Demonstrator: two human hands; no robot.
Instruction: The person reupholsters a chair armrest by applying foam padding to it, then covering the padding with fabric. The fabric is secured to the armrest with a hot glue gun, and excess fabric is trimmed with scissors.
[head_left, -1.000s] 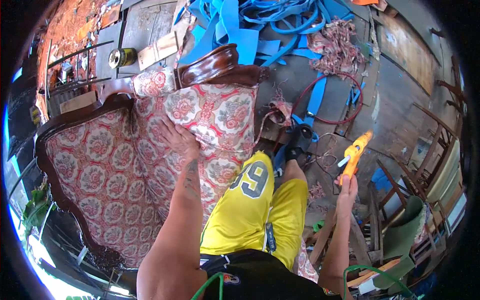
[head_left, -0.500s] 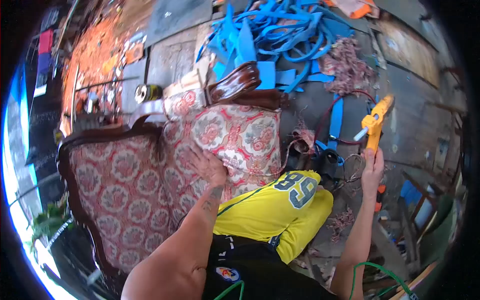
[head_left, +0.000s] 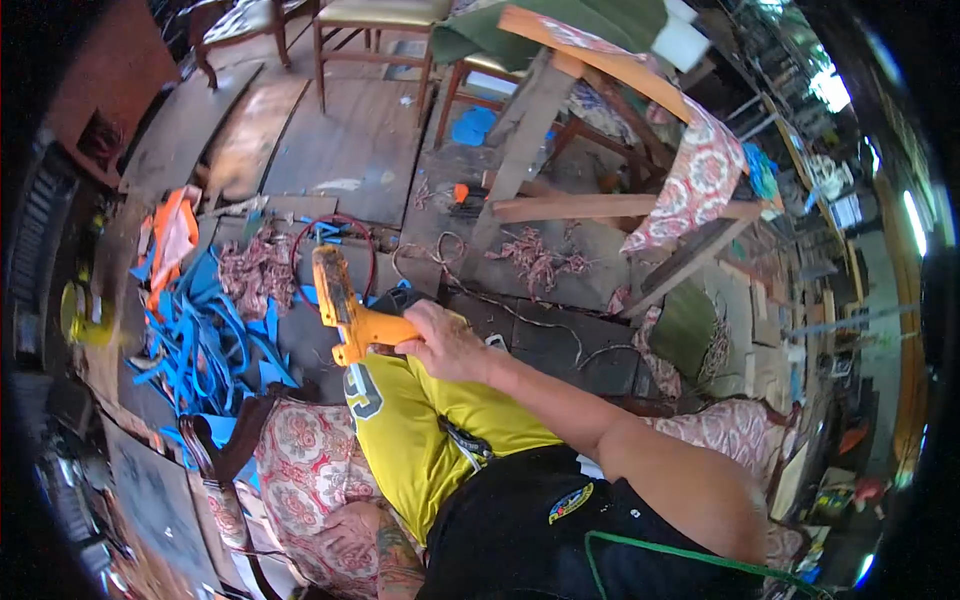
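A yellow-orange glue gun point(head_left: 345, 305) is in my right hand point(head_left: 445, 342), whose fingers wrap round its handle. The gun points up and to the left, above the yellow shorts point(head_left: 400, 420). Low in the view, my left hand point(head_left: 352, 532) lies flat on the floral fabric of the upholstered chair point(head_left: 305, 455), next to a tattooed forearm. The chair has a dark carved wooden frame, and its fabric shows red and white rosettes.
Blue foam strips point(head_left: 210, 340) are heaped at the left, near a pile of pinkish shreds point(head_left: 258, 272). A wooden trestle point(head_left: 600, 207) with draped floral fabric stands at the upper right. Cords point(head_left: 520, 318) run over the floor. Chairs point(head_left: 375, 15) stand farther back.
The view has swung to the right, bringing the trestle and back chairs into sight. My right hand still holds the glue gun, now over my lap. My left hand still rests on the upholstery.
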